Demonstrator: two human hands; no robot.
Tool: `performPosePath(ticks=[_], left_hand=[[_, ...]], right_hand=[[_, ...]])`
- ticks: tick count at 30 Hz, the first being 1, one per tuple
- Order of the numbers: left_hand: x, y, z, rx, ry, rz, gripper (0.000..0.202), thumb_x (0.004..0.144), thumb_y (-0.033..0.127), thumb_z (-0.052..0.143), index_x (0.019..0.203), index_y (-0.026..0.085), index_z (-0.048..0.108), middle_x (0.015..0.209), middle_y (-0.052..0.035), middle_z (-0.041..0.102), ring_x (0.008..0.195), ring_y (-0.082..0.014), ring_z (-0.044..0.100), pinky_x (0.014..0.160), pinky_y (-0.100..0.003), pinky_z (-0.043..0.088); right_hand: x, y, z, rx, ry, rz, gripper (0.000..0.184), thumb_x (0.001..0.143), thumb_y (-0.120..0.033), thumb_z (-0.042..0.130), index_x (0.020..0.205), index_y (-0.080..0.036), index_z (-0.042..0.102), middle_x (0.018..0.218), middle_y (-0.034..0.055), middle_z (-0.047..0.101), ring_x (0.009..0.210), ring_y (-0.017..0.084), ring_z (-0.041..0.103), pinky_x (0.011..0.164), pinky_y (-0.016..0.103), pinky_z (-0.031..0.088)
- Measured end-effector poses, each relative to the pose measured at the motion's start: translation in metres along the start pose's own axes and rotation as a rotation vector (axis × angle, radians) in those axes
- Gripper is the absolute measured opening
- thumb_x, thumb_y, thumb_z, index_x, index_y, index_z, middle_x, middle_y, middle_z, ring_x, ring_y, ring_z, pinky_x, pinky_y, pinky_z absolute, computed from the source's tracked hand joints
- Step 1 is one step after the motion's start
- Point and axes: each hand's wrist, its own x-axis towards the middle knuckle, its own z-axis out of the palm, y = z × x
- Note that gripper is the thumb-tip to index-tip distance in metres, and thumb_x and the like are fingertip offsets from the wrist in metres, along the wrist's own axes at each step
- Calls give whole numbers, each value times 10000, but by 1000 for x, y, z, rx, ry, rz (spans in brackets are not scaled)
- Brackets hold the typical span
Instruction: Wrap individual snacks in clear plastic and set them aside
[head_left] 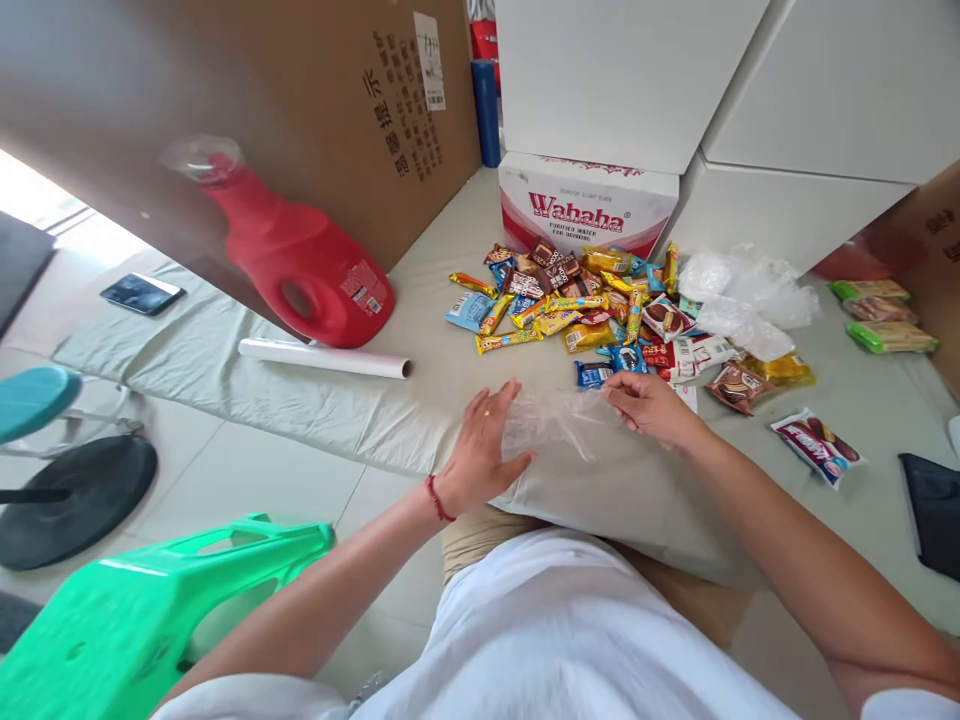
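A clear plastic bag (559, 425) lies stretched on the cloth between my two hands. My right hand (649, 405) pinches its right end, thumb against the fingers. At the bag's left end is my left hand (484, 445), fingers stretched and thumb apart, touching or very near the plastic. Just beyond the bag spreads a heap of wrapped snacks (577, 300) in yellow, brown, blue and red packets. Close to my right hand are blue packets (596, 374) and a brown cookie packet (739, 388). More crumpled clear bags (750, 290) rest at the heap's right side.
A Wahaba-style white and red carton (592, 210) stands behind the heap. To the left are a red detergent jug (315, 260), a white roll (322, 358), a phone (142, 293) and a green stool (150, 590). Green packets (889, 335) and a black pouch (934, 515) lie right.
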Motion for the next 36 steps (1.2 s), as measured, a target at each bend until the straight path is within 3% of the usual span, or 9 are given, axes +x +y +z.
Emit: performPosePath(ticks=[4, 8, 11, 14, 19, 25, 28, 31, 36], left_hand=[[1, -4, 22, -73, 133, -96, 632, 922, 225, 588, 1506, 208, 348, 956, -37, 733, 918, -206, 677, 948, -416, 500], [-13, 2, 12, 5, 86, 272, 175, 959, 131, 524, 1003, 230, 661, 881, -18, 730, 823, -167, 657, 892, -396, 484], [-28, 6, 2, 111, 1, 535, 141, 937, 98, 588, 923, 216, 664, 933, -20, 742, 927, -175, 658, 935, -382, 489], [-41, 4, -4, 169, -194, 600, 178, 935, 78, 575, 895, 220, 674, 904, -25, 732, 953, -173, 651, 964, -360, 498], [-46, -1, -20, -60, -504, 276, 288, 863, 93, 486, 1034, 214, 684, 942, -60, 723, 868, -185, 675, 810, -317, 550], [-16, 8, -19, -66, -229, -370, 318, 908, 152, 362, 925, 197, 676, 812, -23, 699, 655, -152, 627, 648, -282, 512], [-6, 12, 5, 122, -127, -300, 293, 934, 209, 419, 978, 201, 708, 1084, -82, 729, 958, -229, 679, 851, -373, 537], [-8, 10, 33, 292, -154, -210, 362, 981, 303, 451, 1241, 180, 670, 1386, -140, 636, 1305, -321, 554, 1086, -516, 436], [-21, -5, 51, 424, -280, -126, 594, 1008, 447, 441, 1540, 182, 431, 1636, -170, 360, 1533, -367, 286, 1227, -656, 149]], right_hand=[[-1, 6, -14, 23, 57, 1, 390, 766, -582, 714, 862, -214, 627, 602, -79, 490, 428, 74, 395, 404, 217, 294], [1, 16, -27, 155, 123, 37, 357, 738, -534, 769, 810, -204, 652, 680, -43, 553, 550, 87, 486, 478, 202, 410], [7, 21, -35, 283, 117, 123, 318, 723, -472, 818, 773, -199, 663, 750, -12, 607, 652, 105, 558, 593, 222, 526], [14, 20, -37, 343, 126, 188, 246, 764, -394, 812, 766, -199, 662, 770, 4, 640, 654, 109, 587, 614, 235, 559], [23, 13, -34, 285, 134, 217, 175, 845, -284, 743, 754, -199, 621, 734, -6, 635, 608, 108, 606, 550, 216, 547], [18, 7, -28, 239, 153, 239, 228, 928, -440, 667, 1006, -240, 588, 769, 0, 668, 667, 154, 663, 567, 257, 582], [4, 10, -22, 263, 111, 222, 566, 879, -537, 709, 1330, -279, 483, 877, 24, 705, 832, 212, 715, 660, 319, 625], [-12, 19, -17, 257, 33, 200, 885, 755, -398, 850, 1480, -287, 353, 883, 1, 703, 852, 197, 708, 693, 292, 614], [-31, 36, -37, 231, -45, 190, 732, 673, -270, 857, 1322, -226, 521, 766, -36, 669, 630, 125, 625, 510, 201, 494]])
